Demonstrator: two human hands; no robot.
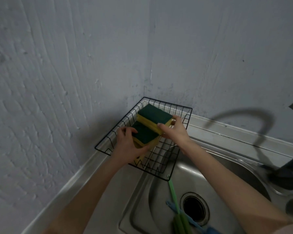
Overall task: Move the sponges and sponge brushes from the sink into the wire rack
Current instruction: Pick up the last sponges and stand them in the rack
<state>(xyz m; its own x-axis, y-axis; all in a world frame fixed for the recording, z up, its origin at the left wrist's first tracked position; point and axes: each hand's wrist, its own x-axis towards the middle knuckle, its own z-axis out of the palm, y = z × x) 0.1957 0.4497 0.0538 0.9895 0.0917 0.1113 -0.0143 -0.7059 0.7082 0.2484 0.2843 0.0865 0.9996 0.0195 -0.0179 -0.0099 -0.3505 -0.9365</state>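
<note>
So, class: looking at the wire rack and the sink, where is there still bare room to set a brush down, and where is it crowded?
Free: the wire rack's right side, between the sponge stacks and its right wall, and its near right corner over the sink. Crowded: the rack's left half, where the left hand and right hand hold stacks, and by the drain, where the sponge brushes lie.

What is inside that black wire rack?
Two stacks of green-topped yellow sponges, held by the left hand and right hand. Hands and sponges hide part of the wire rack floor.

No text, label, brand, number or sign can be read on anything in this view.
</note>
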